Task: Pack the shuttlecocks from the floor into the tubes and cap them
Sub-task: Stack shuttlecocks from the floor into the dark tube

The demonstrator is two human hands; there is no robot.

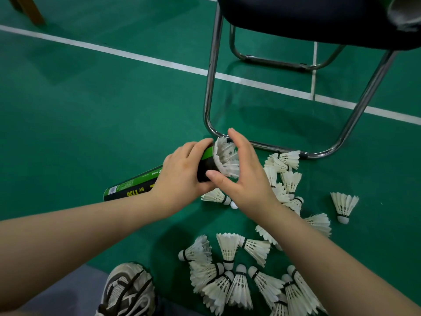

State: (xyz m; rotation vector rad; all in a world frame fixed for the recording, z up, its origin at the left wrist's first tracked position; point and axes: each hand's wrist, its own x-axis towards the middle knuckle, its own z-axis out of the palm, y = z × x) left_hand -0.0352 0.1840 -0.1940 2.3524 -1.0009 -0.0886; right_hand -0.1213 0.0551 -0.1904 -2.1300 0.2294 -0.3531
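- The left hand (182, 179) wraps a green-and-black tube (136, 183) near its open end.
- The right hand (241, 176) cups a white shuttlecock (226, 159) at the tube's mouth.
- Loose shuttlecocks (239, 281) lie on the green floor (91, 110), near right.
- A metal-legged chair (296, 19) stands far right.

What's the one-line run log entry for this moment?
left hand: holds tube | right hand: pushing shuttlecock in | loose shuttlecocks: floor

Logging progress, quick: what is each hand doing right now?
Left hand: closed around the tube.
Right hand: holding a shuttlecock at the tube's mouth.
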